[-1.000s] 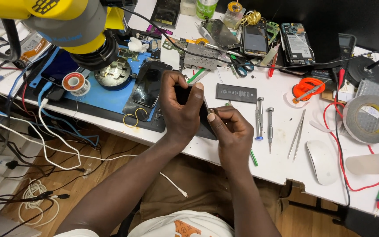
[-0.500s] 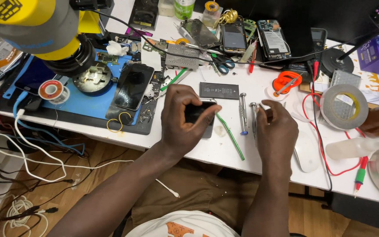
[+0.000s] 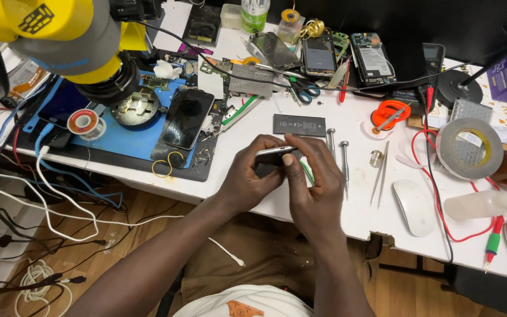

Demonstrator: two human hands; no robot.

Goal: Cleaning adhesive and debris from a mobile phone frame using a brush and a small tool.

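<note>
Light: bright, even, from overhead; the white table (image 3: 353,217) is well lit without blowing out.
Shadows: soft and short beneath both hands; floor at 7 o'clock dimmer.
Glare: faint sheen on the phone screen (image 3: 186,117) at 10 o'clock.
Focus: centre sharp; yellow lamp (image 3: 42,29) at 11 o'clock soft.
Distortion: wide-angle bending at edges.

White worktable (image 3: 324,205) with chipped front edge, wooden plank floor (image 3: 118,235), cables trailing, even light
</note>
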